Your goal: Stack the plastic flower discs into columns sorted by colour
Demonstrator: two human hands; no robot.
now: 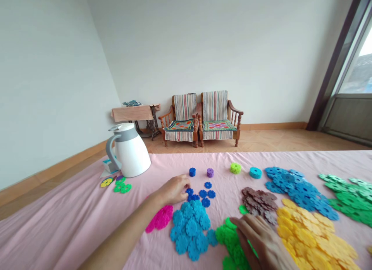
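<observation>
Left hand [175, 188], fingers narrowly bent, sits at dark blue discs [202, 193] on pink cloth [157, 251], grip unclear, while right hand [260, 239], fingers loosely bent, lies over green discs [231, 239], hold hidden, with cyan discs [190, 227] heaped between and a blue stack [192, 172] just beyond left hand.
</observation>
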